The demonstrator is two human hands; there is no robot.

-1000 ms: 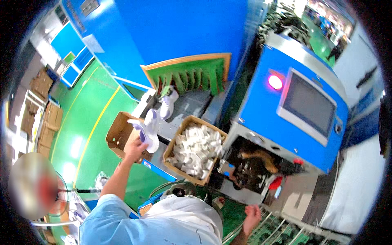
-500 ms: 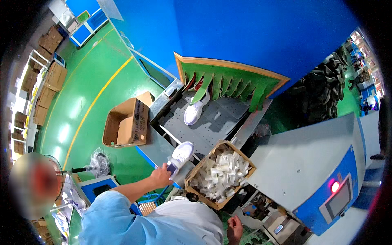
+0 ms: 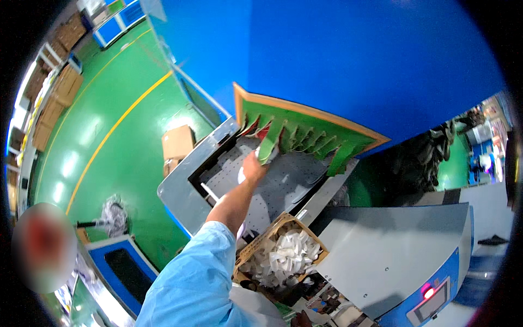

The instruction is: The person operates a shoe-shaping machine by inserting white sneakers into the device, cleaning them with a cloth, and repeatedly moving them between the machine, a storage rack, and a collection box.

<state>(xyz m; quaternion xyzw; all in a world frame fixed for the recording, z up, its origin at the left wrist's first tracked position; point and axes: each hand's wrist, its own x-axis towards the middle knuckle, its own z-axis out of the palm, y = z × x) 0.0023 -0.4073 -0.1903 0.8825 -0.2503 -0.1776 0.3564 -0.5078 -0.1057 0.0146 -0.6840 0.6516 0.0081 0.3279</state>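
My left hand (image 3: pixel 255 168) reaches far forward over the grey perforated bed (image 3: pixel 210 177). Its fingers close round a white shoe (image 3: pixel 241 175) just in front of the hanging green strips (image 3: pixel 267 148). Part of that shoe is hidden by the hand and one strip. Beside my left forearm, against the box, a pale object with a dark patch (image 3: pixel 248 236) is partly covered; I cannot make out its kind. At the lower edge, a dark bit of my right hand (image 3: pixel 300 319) shows, its fingers too hidden to read.
A cardboard box (image 3: pixel 317 240) of white crumpled pieces (image 3: pixel 294 252) stands right of my arm. Further right is a grey machine housing (image 3: pixel 397 250) with a lit red button (image 3: pixel 429 293). A blue wall (image 3: pixel 327 54) rises ahead, with a wood-framed opening. Another carton (image 3: pixel 178 143) sits at left.
My left hand has left the white shoe at the bed's near end and stretched forward to the shoe by the green strips. My right hand has dropped to the lower edge. The view has shifted.
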